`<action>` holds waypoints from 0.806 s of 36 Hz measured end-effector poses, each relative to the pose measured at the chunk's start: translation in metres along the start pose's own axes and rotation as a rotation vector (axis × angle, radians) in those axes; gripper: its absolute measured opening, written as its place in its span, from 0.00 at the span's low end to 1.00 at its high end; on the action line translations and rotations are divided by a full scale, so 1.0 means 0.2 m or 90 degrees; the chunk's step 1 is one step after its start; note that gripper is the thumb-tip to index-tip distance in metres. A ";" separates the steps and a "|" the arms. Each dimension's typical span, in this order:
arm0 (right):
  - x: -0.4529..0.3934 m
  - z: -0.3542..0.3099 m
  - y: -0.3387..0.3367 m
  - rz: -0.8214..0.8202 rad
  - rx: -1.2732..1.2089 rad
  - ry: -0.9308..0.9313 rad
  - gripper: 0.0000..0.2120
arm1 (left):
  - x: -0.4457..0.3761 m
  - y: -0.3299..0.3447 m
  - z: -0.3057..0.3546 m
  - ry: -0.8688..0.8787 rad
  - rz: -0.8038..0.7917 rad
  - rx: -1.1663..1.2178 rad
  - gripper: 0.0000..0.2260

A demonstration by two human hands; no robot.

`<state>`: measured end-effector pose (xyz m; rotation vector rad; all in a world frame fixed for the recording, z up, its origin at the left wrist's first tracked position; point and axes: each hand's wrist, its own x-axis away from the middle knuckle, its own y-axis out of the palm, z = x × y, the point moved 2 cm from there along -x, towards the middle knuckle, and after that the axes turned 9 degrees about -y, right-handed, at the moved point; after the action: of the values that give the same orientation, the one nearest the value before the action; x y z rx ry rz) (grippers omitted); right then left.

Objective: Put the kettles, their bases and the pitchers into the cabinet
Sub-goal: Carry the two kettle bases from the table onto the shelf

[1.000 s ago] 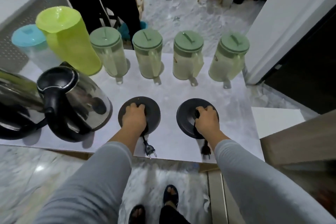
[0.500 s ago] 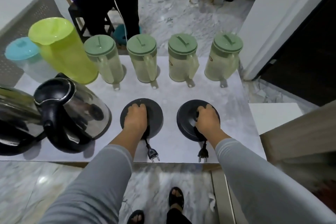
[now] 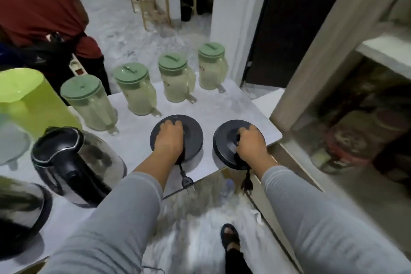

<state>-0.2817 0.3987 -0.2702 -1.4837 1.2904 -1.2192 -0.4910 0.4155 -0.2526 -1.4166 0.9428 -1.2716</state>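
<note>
Four green-lidded pitchers stand in a row along the far edge of the table, a lime pitcher at their left. Two steel kettles crowd the left near edge. Left hand grips the left base, fingers curled over it. Right hand grips the right base, which overhangs the near right corner. Both plugs dangle past the near edge. Open cabinet just right. Since earlier, view has swung right; the right base has shifted toward the corner.
</note>
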 end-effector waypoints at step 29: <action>2.24 0.78 -0.11 0.110 -0.048 0.522 0.19 | 1.69 0.10 0.94 0.480 0.012 -0.061 0.18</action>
<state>-0.1187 -0.0428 -0.2123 -0.8912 1.9559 -1.7538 -0.2518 0.1165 -0.1893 -0.9830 1.5194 -1.8094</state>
